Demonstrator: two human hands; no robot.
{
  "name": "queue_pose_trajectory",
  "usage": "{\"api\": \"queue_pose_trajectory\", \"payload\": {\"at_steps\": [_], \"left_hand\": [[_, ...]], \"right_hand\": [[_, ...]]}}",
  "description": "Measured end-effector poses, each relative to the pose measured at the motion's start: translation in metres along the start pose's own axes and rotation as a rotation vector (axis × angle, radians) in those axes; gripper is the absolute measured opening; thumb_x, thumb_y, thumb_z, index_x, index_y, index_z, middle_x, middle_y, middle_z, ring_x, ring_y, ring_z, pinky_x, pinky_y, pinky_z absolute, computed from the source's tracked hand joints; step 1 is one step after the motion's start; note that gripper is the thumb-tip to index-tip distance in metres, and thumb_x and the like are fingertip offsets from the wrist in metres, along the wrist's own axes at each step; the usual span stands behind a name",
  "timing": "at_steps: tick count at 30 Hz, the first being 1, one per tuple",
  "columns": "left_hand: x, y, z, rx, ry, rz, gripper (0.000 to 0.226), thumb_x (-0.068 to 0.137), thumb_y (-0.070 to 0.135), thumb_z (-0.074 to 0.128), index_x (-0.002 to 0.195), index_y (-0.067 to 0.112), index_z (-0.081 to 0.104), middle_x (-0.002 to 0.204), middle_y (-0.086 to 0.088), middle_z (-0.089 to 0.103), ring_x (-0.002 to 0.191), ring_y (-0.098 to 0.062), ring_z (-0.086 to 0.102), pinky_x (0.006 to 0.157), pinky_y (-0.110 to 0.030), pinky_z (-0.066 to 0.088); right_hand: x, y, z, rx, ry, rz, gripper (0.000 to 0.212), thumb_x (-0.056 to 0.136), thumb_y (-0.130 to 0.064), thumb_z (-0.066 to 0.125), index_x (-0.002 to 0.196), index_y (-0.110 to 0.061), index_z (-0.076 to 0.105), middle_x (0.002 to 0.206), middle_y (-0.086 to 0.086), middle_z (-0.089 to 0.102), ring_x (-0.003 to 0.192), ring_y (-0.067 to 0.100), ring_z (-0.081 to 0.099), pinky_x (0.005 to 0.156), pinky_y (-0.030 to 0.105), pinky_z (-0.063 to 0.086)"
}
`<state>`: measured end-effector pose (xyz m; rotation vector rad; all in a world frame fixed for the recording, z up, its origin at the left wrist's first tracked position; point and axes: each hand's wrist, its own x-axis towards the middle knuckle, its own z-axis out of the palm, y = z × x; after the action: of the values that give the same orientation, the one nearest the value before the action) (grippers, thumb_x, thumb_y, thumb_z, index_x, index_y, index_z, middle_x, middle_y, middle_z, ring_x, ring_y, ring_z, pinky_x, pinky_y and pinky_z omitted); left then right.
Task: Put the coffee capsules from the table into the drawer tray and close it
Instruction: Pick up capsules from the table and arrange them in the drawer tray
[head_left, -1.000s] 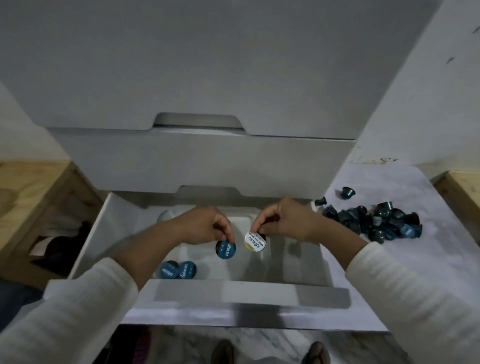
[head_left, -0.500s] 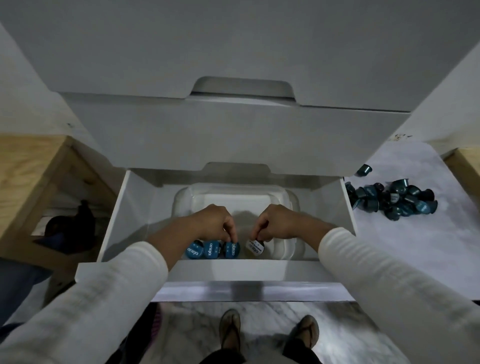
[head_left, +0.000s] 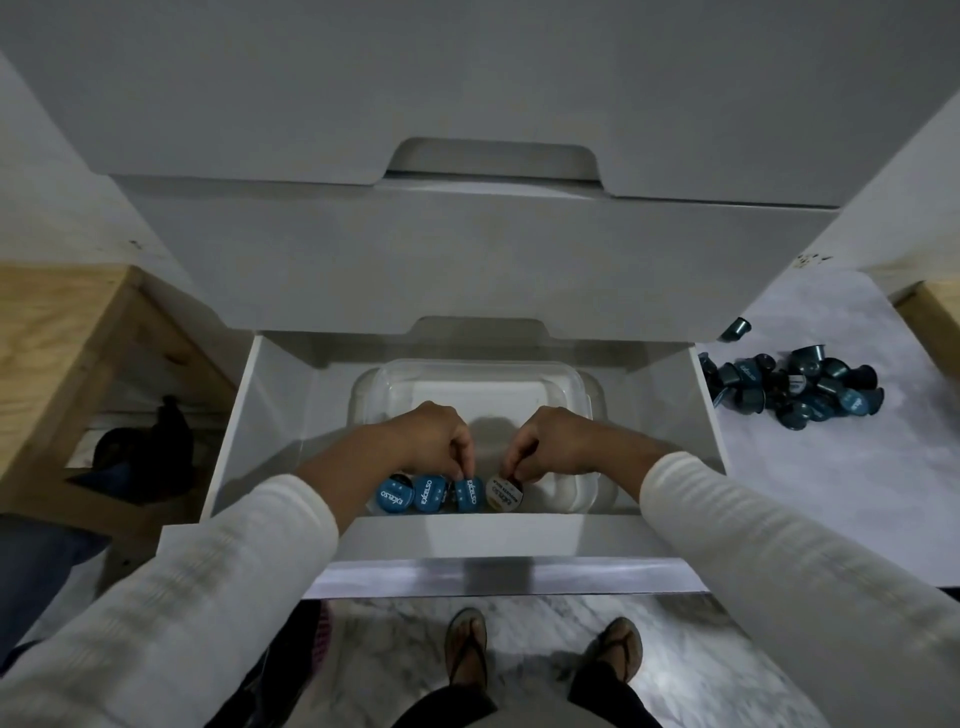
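Four round foil-lidded coffee capsules are standing in a row along the near edge of the clear plastic drawer tray (head_left: 582, 387), each tipped on its side so the flat lid is facing back toward the person. The two leftmost blue-lidded capsules (head_left: 410, 493) are sitting free, touching each other. The third blue-lidded capsule (head_left: 469, 493) is being pinched at its top edge by the left hand (head_left: 434, 434), fingers curled tightly down onto it. Just beside it, the cream-and-gold-lidded capsule (head_left: 504, 492) is being pinched the same way by the right hand (head_left: 553, 441). Holding them by the rim seems meant to be nudging each one upright against its neighbour, so the row is packing tight and the printed lids are reading in a line. Each capsule's axis, lid to tip, is running roughly front to back, the tapered ends pointing away into the tray, though those ends are hidden.

The tray is sitting inside the open white drawer (head_left: 234, 415), its far half showing bare. On the pale marble-patterned table (head_left: 831, 493) to the right, a loose pile of dark teal capsules (head_left: 795, 387) is waiting, lying every which way, well apart from the drawer. Most of the task, I judge, is still ahead.
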<state>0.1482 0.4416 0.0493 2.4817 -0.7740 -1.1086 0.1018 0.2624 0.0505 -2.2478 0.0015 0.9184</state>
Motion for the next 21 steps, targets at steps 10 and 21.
{"api": "queue_pose_trajectory", "payload": {"at_steps": [10, 21], "left_hand": [[-0.01, 0.016, 0.001, 0.06, 0.257, -0.072, 0.032, 0.094, 0.027, 0.05, 0.123, 0.016, 0.054, 0.128, -0.007, 0.056, 0.113, -0.02, 0.053, 0.094, -0.029, 0.043], [-0.019, 0.083, 0.026, 0.111, 0.772, -0.011, 0.052, 0.101, 0.027, 0.029, 0.147, 0.008, 0.013, 0.154, -0.009, 0.022, 0.143, -0.02, 0.018, 0.116, -0.026, 0.018]], "right_hand": [[-0.009, -0.011, 0.006, -0.233, 0.223, -0.062, 0.04, 0.09, -0.023, 0.053, 0.128, -0.014, 0.048, 0.132, 0.007, 0.052, 0.117, 0.021, 0.051, 0.097, 0.028, 0.04], [-0.05, -0.006, 0.016, -0.468, 0.966, -0.146, 0.056, 0.088, -0.037, 0.034, 0.126, 0.001, 0.049, 0.128, 0.02, 0.057, 0.123, 0.032, 0.051, 0.095, 0.046, 0.049]]}}
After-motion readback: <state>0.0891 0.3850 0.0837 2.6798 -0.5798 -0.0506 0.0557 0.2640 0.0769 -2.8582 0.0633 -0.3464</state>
